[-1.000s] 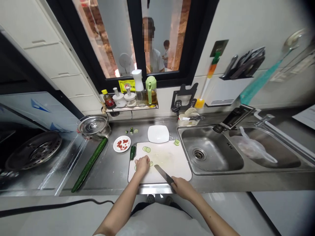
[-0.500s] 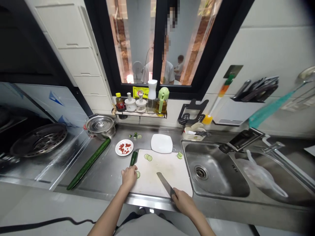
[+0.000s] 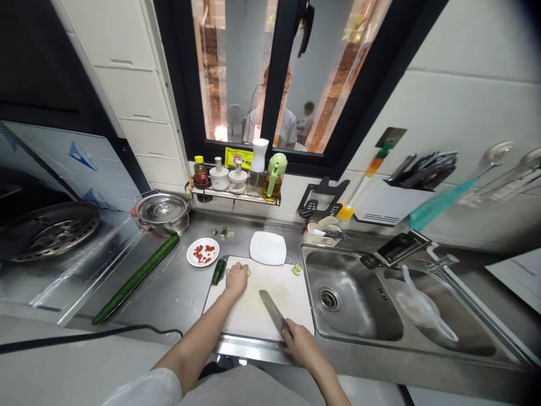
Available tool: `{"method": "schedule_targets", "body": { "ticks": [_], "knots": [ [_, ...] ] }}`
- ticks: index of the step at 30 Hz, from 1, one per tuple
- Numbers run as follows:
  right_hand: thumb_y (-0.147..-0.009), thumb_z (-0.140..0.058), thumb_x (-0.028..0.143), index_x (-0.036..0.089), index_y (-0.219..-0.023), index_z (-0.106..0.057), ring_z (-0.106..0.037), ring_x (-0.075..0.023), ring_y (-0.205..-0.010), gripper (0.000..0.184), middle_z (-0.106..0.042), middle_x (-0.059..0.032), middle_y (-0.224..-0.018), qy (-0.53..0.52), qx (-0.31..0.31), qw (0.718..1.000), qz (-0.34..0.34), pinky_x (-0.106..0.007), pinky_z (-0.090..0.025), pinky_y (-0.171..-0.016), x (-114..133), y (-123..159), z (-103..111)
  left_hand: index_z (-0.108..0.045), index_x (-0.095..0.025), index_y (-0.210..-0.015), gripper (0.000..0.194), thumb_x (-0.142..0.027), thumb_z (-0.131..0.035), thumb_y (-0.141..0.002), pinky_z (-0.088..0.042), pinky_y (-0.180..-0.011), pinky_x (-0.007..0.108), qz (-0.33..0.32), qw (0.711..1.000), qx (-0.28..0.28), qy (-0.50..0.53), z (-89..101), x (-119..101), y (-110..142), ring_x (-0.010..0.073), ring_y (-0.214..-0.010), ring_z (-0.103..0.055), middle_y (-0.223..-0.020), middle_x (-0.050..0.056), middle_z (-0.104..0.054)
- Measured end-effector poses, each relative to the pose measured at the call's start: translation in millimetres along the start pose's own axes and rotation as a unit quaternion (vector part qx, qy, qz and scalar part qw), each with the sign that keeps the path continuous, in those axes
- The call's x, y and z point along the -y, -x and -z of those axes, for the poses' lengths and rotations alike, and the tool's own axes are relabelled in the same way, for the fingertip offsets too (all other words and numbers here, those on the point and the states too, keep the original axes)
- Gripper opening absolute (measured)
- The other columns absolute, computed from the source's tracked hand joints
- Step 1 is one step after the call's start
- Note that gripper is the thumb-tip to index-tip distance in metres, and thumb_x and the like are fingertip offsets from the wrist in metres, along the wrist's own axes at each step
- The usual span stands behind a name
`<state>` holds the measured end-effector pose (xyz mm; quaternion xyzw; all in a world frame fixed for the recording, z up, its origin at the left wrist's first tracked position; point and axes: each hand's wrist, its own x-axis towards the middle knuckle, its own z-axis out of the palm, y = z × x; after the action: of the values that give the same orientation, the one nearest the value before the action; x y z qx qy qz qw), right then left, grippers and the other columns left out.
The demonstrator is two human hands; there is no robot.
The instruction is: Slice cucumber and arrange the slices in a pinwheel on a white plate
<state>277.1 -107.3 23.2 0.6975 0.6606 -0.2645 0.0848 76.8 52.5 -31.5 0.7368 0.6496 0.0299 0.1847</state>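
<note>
My left hand (image 3: 236, 280) is on the upper left of the white cutting board (image 3: 247, 322), its fingers bent down around cucumber slices (image 3: 248, 272). Only a slice edge shows past the fingertips. In my right hand (image 3: 300, 341) is the handle of a kitchen knife (image 3: 273, 310), its blade lying low over the board and pointing away to the left. A short cucumber piece (image 3: 218, 271) rests at the board's left edge. More cucumber slices (image 3: 297, 270) lie at the upper right corner. Behind the board stands an empty white square plate (image 3: 267, 248).
A long cucumber (image 3: 136, 279) and a small plate (image 3: 191, 261) of chopped red pieces lie on the left, near a lidded steel pot (image 3: 164, 213). On the right is a double sink (image 3: 359, 321). A condiment rack (image 3: 236, 195) hangs below the window.
My left hand has moved from beside the short cucumber piece, up and right onto the slices on the board. The knife stays in my right hand, and the view has shifted slightly.
</note>
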Motion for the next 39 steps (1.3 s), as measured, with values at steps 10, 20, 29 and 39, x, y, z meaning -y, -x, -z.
{"method": "schedule_targets", "body": {
  "ticks": [10,20,29,39],
  "knots": [
    [-0.091,-0.037,0.028,0.02,-0.103,-0.058,-0.063,-0.023,-0.096,0.026,-0.069,-0.0107,-0.1,-0.029,-0.01,0.999,-0.011,-0.027,-0.034,-0.069,-10,4,-10,-0.062,-0.02,-0.097,0.023,-0.014,-0.042,-0.086,-0.032,-0.089,0.037,-0.035,0.999,-0.018,-0.002,7.6,2,-14,0.0227,-0.104,-0.055,-0.103,0.009,-0.065],
    [-0.093,-0.036,0.031,0.021,-0.106,-0.057,-0.062,-0.0215,-0.094,0.026,-0.068,-0.0097,-0.099,0.006,0.01,1.0,-0.004,-0.026,-0.034,-0.068,2,6,-10,-0.07,-0.023,-0.092,0.02,-0.022,-0.06,-0.074,-0.041,-0.074,0.024,0.038,0.979,0.098,0.175,4.2,26,22,0.0155,-0.086,-0.063,-0.092,0.0,-0.072],
    [-0.092,-0.035,0.025,0.02,-0.11,-0.055,-0.063,-0.0234,-0.094,0.027,-0.068,-0.0117,-0.099,0.066,0.021,0.997,0.031,-0.03,-0.038,-0.073,39,-6,-7,-0.07,-0.025,-0.095,0.026,-0.018,-0.049,-0.081,-0.033,-0.093,0.037,0.018,0.992,0.062,0.109,-6.4,35,38,0.0212,-0.104,-0.059,-0.104,0.003,-0.071],
    [-0.092,-0.036,0.023,0.019,-0.11,-0.055,-0.063,-0.0238,-0.096,0.026,-0.068,-0.0122,-0.098,0.084,0.033,0.995,0.043,-0.031,-0.039,-0.074,55,-11,-6,-0.068,-0.027,-0.094,0.022,-0.022,-0.057,-0.076,-0.032,-0.087,0.036,0.012,0.993,0.057,0.102,-13.6,37,39,0.022,-0.101,-0.058,-0.101,0.003,-0.069]
  ]
}}
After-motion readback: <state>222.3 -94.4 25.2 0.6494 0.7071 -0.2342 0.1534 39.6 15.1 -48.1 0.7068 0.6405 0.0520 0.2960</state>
